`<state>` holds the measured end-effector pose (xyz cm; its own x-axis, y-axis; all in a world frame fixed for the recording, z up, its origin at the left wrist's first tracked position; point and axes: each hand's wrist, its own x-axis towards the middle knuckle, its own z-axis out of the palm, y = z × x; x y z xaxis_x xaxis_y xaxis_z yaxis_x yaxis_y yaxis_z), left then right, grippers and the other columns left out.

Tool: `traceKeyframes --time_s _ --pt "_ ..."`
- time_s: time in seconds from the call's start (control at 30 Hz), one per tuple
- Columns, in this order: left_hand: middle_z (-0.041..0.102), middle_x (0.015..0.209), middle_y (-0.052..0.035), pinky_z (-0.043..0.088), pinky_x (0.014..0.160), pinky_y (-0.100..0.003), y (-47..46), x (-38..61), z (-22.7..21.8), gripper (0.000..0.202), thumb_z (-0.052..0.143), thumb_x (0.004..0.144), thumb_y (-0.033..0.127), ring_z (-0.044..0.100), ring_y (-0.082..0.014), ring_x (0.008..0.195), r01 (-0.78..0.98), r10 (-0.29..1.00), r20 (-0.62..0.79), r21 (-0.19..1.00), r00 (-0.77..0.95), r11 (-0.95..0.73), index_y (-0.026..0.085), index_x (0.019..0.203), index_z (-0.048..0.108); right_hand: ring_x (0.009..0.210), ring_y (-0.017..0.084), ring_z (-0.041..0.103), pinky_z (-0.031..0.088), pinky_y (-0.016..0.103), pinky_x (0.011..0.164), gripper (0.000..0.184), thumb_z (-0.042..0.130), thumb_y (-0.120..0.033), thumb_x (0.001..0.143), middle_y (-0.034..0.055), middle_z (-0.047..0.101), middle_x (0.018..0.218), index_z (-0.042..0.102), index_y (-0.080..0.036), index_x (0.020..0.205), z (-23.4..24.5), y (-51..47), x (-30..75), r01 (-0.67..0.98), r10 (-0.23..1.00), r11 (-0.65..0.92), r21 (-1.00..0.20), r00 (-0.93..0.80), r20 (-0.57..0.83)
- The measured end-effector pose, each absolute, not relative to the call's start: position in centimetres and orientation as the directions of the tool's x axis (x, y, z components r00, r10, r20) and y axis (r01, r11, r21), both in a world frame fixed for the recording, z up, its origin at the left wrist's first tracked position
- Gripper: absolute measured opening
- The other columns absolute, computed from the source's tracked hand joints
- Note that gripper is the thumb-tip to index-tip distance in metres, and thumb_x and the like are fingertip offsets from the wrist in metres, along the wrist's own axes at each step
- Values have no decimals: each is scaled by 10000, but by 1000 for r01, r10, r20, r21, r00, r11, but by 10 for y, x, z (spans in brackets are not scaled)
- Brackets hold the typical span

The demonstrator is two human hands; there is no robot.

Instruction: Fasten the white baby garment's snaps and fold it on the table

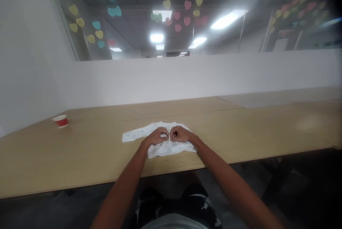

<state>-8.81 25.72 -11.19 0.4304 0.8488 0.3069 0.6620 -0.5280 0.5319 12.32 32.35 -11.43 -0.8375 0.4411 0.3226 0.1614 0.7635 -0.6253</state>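
Observation:
A small white garment [160, 149] with a faint print lies on the wooden table before me, one long sleeve [133, 134] stretched out to the left. My left hand [159, 135] pinches the cloth near its middle, thumb and fingers closed together. Just to the right, my right hand [180, 133] has its fingers curled in a pinch on the facing edge of the same garment. The two hands almost meet at the front opening. Whatever small part lies between the fingertips is too small to make out.
A red and white paper cup [61, 121] stands at the far left of the table [93, 161]. Behind the table rises a white wall [160, 79] with a window above, dotted with heart-shaped sticky notes [187, 5]. The table's front edge runs close to my lap.

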Motion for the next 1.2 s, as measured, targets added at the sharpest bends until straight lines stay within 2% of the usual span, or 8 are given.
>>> traceKeyframes --time_s 0.2,0.37,0.53,0.77,1.03,1.2 --pt "633 999 -56 419 988 -306 257 -87 -111 197 651 821 374 565 -209 1025 659 850 304 536 431 -527 191 870 705 670 106 519 377 190 607 139 641 -67 658 -12 601 726 715 -131 756 -113 319 122 188 473 765 -615 -813 340" --pt "628 977 -47 411 1007 -310 255 -86 -111 144 638 807 317 571 -205 1019 673 858 303 533 414 -513 188 842 692 688 115 521 373 195 612 117 694 -139 687 -7 625 750 735 -149 797 -113 321 125 180 458 773 -609 -822 338" --pt "632 981 -48 419 1002 -305 256 -86 -112 111 641 777 272 577 -208 1020 681 865 303 535 399 -501 182 814 695 678 107 523 379 188 630 113 618 -95 721 -5 620 728 710 -129 776 -113 323 124 136 417 773 -619 -845 336" --pt "628 998 -59 411 1019 -315 259 -88 -114 172 653 816 342 567 -214 1046 662 857 290 545 426 -513 182 857 702 645 99 494 363 188 603 108 581 -95 731 -14 586 711 674 -121 780 -113 323 126 152 440 776 -612 -826 353" --pt "629 989 -59 425 984 -294 258 -86 -114 157 646 792 314 581 -208 1024 656 869 295 571 396 -493 174 827 708 649 100 517 366 180 588 123 622 -50 669 -21 594 694 680 -116 755 -112 318 124 162 477 771 -617 -787 390" --pt "616 1035 -62 412 1009 -312 257 -87 -114 155 644 761 313 575 -221 1045 674 891 277 583 360 -454 179 799 712 648 99 528 377 177 606 153 656 -39 652 -22 621 684 724 -130 755 -113 321 124 125 447 765 -632 -809 381"
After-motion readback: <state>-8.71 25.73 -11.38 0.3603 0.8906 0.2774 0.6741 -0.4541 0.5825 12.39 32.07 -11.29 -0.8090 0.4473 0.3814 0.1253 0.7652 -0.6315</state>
